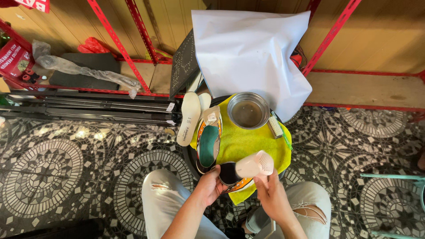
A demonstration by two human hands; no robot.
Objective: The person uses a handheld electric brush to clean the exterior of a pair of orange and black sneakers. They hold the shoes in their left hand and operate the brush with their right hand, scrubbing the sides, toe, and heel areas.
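Both hands are working low over the knees: the left hand [211, 183] is cupping a light, floppy shoe [230, 176] by its heel while the right hand [271, 191] is gripping a rigid, easily held white hair dryer [254, 164] on the yellow cloth [248, 141].

Bright, warm daylight; glare spots on the patterned black-and-white tiled floor [66, 150]; soft shadows, wide-angle bending at edges.

Two shoes [209, 144], two insoles [189, 117], one bowl [248, 110], one brush [275, 127]
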